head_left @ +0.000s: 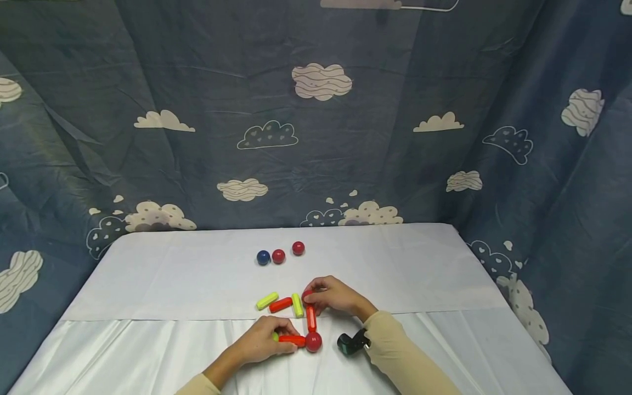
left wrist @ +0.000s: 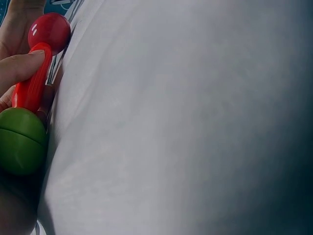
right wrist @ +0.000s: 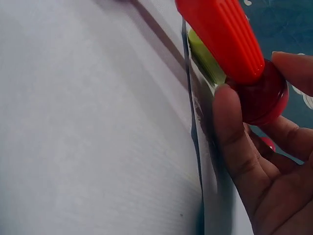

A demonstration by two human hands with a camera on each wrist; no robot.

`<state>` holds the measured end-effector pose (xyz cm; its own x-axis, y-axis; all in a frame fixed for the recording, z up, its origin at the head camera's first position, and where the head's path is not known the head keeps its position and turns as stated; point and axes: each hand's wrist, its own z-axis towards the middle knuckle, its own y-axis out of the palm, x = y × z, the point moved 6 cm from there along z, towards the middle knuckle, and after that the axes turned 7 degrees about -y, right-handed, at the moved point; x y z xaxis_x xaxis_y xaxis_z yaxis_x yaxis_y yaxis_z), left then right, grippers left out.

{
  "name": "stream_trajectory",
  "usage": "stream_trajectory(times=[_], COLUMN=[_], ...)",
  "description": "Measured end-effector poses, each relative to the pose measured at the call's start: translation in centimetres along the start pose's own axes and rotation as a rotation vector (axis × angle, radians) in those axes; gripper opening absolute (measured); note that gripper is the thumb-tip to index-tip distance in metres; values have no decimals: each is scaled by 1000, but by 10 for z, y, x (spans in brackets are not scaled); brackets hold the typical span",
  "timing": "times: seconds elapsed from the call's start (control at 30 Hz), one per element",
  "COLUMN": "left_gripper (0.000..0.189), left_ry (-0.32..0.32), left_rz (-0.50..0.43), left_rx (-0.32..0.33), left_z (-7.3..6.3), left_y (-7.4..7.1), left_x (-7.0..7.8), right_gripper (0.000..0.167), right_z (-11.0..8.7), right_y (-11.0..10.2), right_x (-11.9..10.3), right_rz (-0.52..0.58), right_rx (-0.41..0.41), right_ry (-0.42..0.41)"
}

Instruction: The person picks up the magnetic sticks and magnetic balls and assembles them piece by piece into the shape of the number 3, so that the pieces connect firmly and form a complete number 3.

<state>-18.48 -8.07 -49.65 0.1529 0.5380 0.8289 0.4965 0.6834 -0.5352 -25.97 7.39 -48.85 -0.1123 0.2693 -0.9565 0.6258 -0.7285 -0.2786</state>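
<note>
Two red rods meet at a red ball (head_left: 313, 342), forming a corner close over the white tabletop. My left hand (head_left: 261, 341) grips the left red rod (left wrist: 32, 87), thumb lying along it. A green ball (left wrist: 20, 142) caps that rod's other end, mostly hidden by the hand in the head view. From the corner ball the second red rod (head_left: 310, 318) runs away from me to another red ball (right wrist: 264, 100). My right hand (head_left: 338, 295) pinches this far ball between thumb and fingers, with the rod's end against it.
Left of the second rod lie a yellow-green rod (head_left: 297, 305), a loose red rod (head_left: 281, 305) and another yellow-green rod (head_left: 267, 300). Farther back sit a blue ball (head_left: 263, 257) and two red balls (head_left: 278, 256). A cloud-patterned curtain (head_left: 207, 164) hangs behind the table.
</note>
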Motion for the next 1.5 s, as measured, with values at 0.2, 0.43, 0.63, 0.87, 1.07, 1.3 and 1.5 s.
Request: stream_trajectory(times=[0.2,0.43,0.63,0.87,1.07,1.3,1.5], left_gripper=[12,13,14,14,14,14,14], left_ry=[0,-7,12,12,-5,-9,-9], left_rz=[7,10,29,32,28,28,23], left_rx=[4,2,19,26,21,13,13], left_z=[-1,0,1,1,1,1,2], left_y=[1,1,-1,0,1,1,0], left_x=[0,0,0,0,0,0,0], right_gripper=[22,20,22,26,29,29,34], right_z=[0,0,0,1,2,2,4], right_y=[-2,-4,-6,-7,-7,-9,-9], right_x=[-1,-2,-2,0,3,3,-1], right_rz=[-58,-195,-232,-212,-187,-184,-308], right_rx=[-3,-30,-52,-69,-74,-58,-20], right_ry=[6,-15,-17,-9,7,25,44])
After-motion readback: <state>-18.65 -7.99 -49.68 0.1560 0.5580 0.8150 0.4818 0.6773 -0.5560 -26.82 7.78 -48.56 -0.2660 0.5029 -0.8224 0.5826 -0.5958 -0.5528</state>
